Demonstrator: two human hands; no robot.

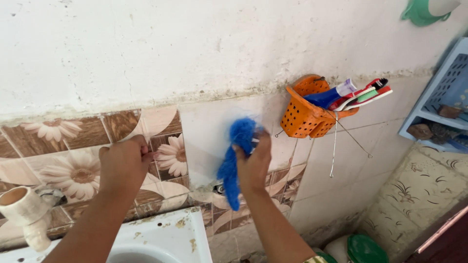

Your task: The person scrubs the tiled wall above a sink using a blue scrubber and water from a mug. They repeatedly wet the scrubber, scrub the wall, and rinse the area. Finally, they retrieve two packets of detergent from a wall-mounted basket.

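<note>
Tiled wall (73, 160): blue cloth (234, 160) dangles below right hand (253, 165) grip.

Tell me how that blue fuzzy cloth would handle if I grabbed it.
Probably floppy: the blue fuzzy cloth droops below the right hand. Likely light, since the fingers alone pin it against the wall. Its fuzzy pile should grip, not slip.

Obs: no signs, screens or separate labels seen.

Pkg: one toothpaste tube (335, 94), dark blue body w/ pale lilac end, lying tilted in orange perforated basket (304, 118) on wall, up and to the right of the right hand's fingers (261, 139), near but apart. Print on tube too small to make out.
</note>
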